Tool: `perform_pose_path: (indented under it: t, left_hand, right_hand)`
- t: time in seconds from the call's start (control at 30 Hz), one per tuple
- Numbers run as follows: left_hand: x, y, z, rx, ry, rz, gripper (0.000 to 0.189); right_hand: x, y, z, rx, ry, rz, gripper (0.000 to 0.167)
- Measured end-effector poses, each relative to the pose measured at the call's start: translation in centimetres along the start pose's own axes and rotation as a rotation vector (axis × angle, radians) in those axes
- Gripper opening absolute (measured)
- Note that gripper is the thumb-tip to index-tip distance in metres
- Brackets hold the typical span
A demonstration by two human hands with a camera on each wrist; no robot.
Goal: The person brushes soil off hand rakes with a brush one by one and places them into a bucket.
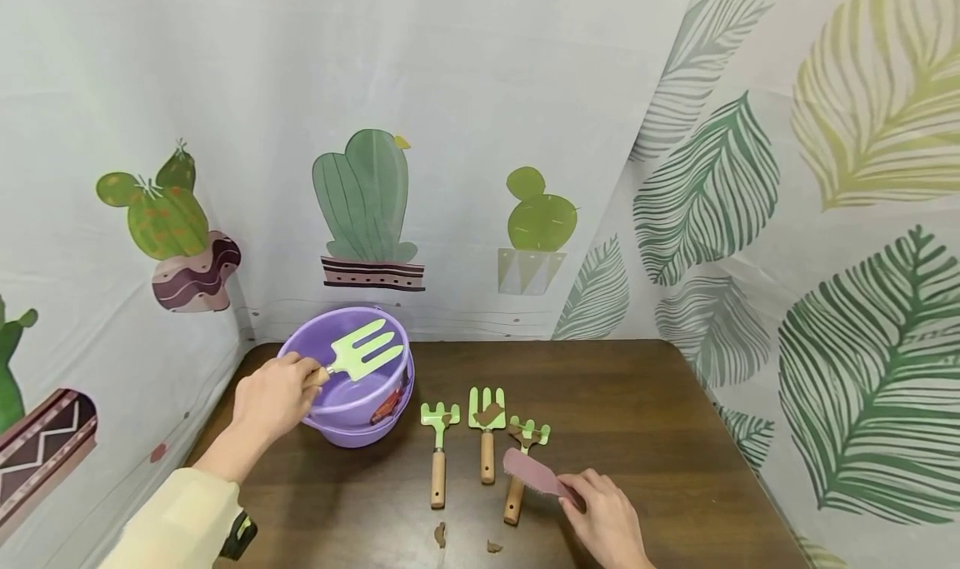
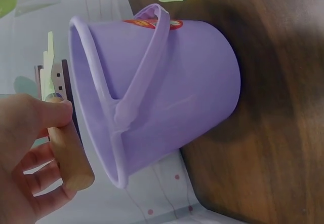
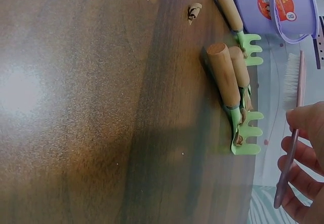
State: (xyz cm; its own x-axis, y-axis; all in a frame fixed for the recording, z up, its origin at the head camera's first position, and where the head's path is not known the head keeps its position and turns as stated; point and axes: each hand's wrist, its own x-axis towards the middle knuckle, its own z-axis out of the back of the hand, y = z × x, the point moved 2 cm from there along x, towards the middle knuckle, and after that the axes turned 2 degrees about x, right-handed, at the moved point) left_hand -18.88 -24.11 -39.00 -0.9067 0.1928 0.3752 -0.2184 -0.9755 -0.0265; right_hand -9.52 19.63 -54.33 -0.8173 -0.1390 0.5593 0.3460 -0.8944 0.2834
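Observation:
My left hand (image 1: 273, 396) grips the wooden handle of a light green garden hand fork (image 1: 366, 351), its tines over the mouth of a purple bucket (image 1: 352, 437). In the left wrist view, the thumb presses the fork handle (image 2: 72, 155) close to the bucket's rim. My right hand (image 1: 606, 517) pinches a pink brush (image 1: 534, 474) above the rightmost tool on the table. White bristles (image 3: 292, 77) show in the right wrist view. Below lie a small rake (image 1: 438, 473), a second hand fork (image 1: 487, 456) and another rake (image 1: 513, 502), with brown scraps on their heads.
Loose brown scraps (image 1: 440, 536) lie on the dark wooden table (image 1: 600, 394) near its front. Behind and beside the table hangs a white curtain (image 1: 465, 77) printed with cacti and leaves. The bucket stands at the table's back left and has a red sticker (image 3: 276, 3).

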Motion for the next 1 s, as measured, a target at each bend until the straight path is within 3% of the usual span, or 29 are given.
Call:
perform_pose_path:
  t: [0.5,1.0]
  left_hand:
    - [1.1,0.6,-0.7,-0.006,0.025,0.019,0.023]
    - [2.6,1.1,0.2,0.021,0.116,0.039,0.025]
  right_hand:
    - [-0.1,0.2,0.2,-0.006,0.0,0.002,0.035]
    - [0.3,0.1,0.4,-0.008,-0.013,0.013,0.033]
